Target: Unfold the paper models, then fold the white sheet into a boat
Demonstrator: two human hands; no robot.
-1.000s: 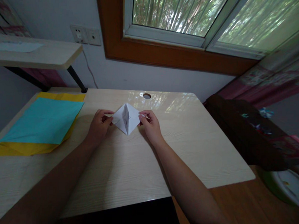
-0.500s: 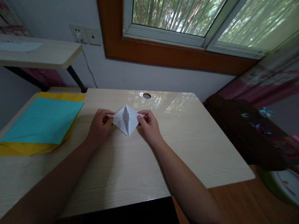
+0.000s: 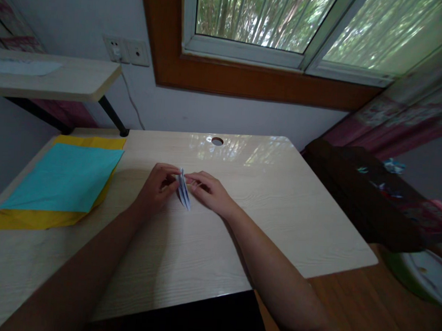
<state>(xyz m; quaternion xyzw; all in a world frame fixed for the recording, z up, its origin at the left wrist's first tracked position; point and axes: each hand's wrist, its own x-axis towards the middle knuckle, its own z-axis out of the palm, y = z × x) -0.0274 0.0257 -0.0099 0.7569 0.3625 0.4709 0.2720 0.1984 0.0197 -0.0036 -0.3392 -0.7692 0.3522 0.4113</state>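
Observation:
A small white piece of folded paper stands nearly edge-on between my hands over the middle of the desk. Its several layers show as a narrow upright stack, the lower tip leaning a little to the right. My left hand pinches its left side with thumb and fingers. From the right, my right hand meets it with bent fingers and thumb closed at its edge. The fingertips hide part of the paper's sides.
Left on the desk, a turquoise sheet lies over a yellow one. A raised shelf stands behind them. A round cable hole is near the desk's back edge, below the window.
My hands have come closer together. The folded paper, spread in a diamond with a raised middle before, is now pressed narrow and seen edge-on.

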